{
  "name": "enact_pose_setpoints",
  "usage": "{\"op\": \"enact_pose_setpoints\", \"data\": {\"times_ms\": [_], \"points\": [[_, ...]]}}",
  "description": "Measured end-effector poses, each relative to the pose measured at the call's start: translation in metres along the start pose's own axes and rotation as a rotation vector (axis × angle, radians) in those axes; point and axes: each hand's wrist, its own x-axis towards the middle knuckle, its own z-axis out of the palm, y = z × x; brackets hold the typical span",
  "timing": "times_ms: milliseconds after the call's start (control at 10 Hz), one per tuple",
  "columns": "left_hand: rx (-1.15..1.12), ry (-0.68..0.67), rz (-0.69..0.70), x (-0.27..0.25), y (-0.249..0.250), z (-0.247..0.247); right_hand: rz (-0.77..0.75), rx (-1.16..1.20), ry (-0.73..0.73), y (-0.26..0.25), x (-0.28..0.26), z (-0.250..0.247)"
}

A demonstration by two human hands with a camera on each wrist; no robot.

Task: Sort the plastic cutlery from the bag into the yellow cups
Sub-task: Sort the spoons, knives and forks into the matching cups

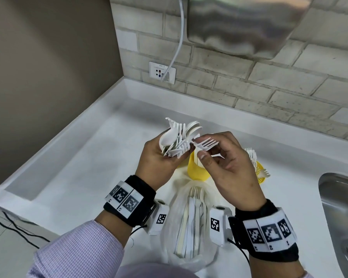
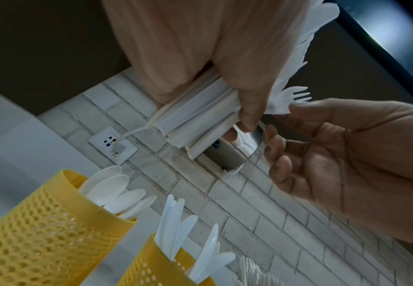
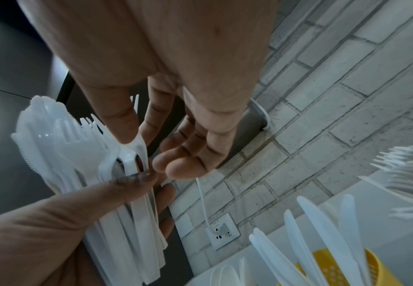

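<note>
My left hand (image 1: 166, 156) grips a mixed bundle of white plastic cutlery (image 1: 177, 137) above the counter; its handles (image 2: 200, 120) show in the left wrist view. My right hand (image 1: 202, 150) pinches one white fork (image 1: 206, 144) by its neck, still touching the bundle (image 3: 78, 154). Below stand yellow mesh cups: one with spoons (image 2: 41, 232), one with knives (image 2: 156, 271), one with forks (image 1: 260, 171). The middle cup (image 1: 195, 167) is partly hidden by my hands. The clear bag (image 1: 189, 227), with more cutlery inside, lies between my wrists.
A steel sink (image 1: 342, 207) is sunk into the white counter (image 1: 88, 167) at the right. On the brick wall hang a wall socket (image 1: 162, 72) with a white cable and a steel dispenser (image 1: 239, 23). The counter's left edge drops to the floor.
</note>
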Motion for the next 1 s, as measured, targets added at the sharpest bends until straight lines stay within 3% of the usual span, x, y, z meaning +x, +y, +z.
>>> {"op": "enact_pose_setpoints", "data": {"times_ms": [100,500,700,1000], "points": [[-0.026,0.057,-0.133,-0.002,0.011,0.003,-0.004,0.002,-0.006,-0.001,-0.001,-0.001],[-0.081,0.061,-0.152,-0.002,0.002,-0.008,0.001,0.060,0.016,-0.007,0.000,-0.008],[-0.068,-0.009,-0.171,-0.004,0.003,-0.011,-0.035,0.020,0.032,-0.012,0.010,-0.012],[-0.023,-0.029,-0.202,-0.005,0.010,-0.006,-0.031,0.086,-0.033,-0.016,0.023,-0.016]]}}
